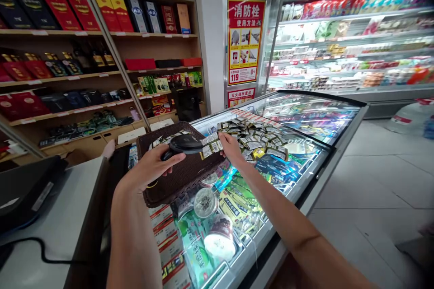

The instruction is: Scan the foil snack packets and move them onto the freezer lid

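Observation:
My left hand (154, 165) is wrapped round the handle of a black barcode scanner (186, 143), its head turned to the right. Right in front of that head, my right hand (231, 148) pinches a small printed packet (211, 144) at its right end. Beneath both hands lies a brown woven basket (169, 185), tilted across the freezer top, with a few similar packets inside at its far left end. To the right of my right hand, a heap of matching packets (261, 137) is spread over the glass lid of the chest freezer (271, 239).
Ice cream tubs (205, 203) and bagged ices show through the freezer glass. On the left is a grey counter (73, 216) with a black device (27, 189) and cable. Shelves of boxed bottles (54, 6) stand behind; a lit display fridge (352, 49) is at back right.

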`<state>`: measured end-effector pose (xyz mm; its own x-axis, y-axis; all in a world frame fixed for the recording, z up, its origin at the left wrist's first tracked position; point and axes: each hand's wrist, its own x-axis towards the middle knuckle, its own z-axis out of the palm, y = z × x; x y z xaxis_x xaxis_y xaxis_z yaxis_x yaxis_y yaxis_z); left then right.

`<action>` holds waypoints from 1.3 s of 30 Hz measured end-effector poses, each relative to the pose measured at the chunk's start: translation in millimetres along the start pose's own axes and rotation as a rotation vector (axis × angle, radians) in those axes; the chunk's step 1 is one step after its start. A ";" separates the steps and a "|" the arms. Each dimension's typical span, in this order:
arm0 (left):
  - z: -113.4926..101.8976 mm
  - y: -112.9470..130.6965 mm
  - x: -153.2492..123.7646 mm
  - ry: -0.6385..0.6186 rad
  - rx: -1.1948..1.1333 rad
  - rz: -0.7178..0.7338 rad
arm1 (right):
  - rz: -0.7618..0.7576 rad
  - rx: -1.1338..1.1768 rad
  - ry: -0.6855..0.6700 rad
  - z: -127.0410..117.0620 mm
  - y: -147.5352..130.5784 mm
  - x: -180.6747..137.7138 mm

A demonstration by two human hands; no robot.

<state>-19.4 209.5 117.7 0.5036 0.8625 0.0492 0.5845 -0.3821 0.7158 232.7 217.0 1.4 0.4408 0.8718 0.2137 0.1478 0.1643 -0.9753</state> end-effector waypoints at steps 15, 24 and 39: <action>22.8 25.2 5.7 -0.094 0.058 0.023 | 0.008 0.000 0.081 -14.5 6.4 -2.0; 22.4 21.4 7.2 -0.085 0.076 0.032 | -0.004 0.004 0.076 -14.4 8.4 -2.8; -18.9 -9.8 -5.4 0.125 0.078 -0.196 | 0.481 -0.360 0.987 -128.6 64.1 40.9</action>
<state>-39.8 214.8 123.6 0.2962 0.9551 0.0039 0.7132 -0.2239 0.6643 374.1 203.8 -45.1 0.9967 0.0422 -0.0699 -0.0496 -0.3666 -0.9291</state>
